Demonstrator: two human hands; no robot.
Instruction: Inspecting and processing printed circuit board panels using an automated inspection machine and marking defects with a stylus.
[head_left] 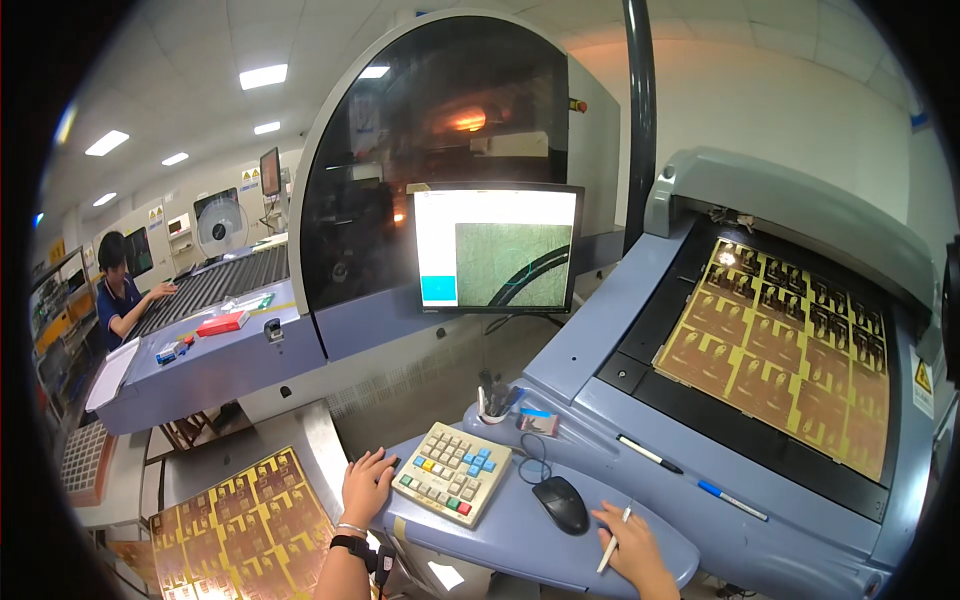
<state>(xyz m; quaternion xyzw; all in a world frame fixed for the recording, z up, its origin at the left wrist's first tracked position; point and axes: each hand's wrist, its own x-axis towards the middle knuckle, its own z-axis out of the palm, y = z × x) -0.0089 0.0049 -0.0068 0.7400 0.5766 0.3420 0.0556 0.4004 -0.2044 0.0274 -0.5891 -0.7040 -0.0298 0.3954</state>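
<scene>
My left hand [368,484] rests with its fingers stretched out at the left edge of a beige keypad [452,474] with coloured keys. A white pen [615,540] is held in my right hand [632,545], whose fingers close round it above the blue-grey console shelf [530,550]. Between the keypad and that hand lies a black mouse [560,504]. The monitor [495,248] ahead shows a magnified green picture with a dark curved band. On the machine bed at the right lies a copper-coloured circuit panel [785,350] with a repeated pattern.
Another copper-coloured panel [245,530] lies on the metal table at the lower left. Pens stand in a holder [492,405]; a black marker [650,454] and a blue-capped pen [733,500] lie on the machine's ledge. A person [118,290] works by a roller conveyor [215,288] at the far left.
</scene>
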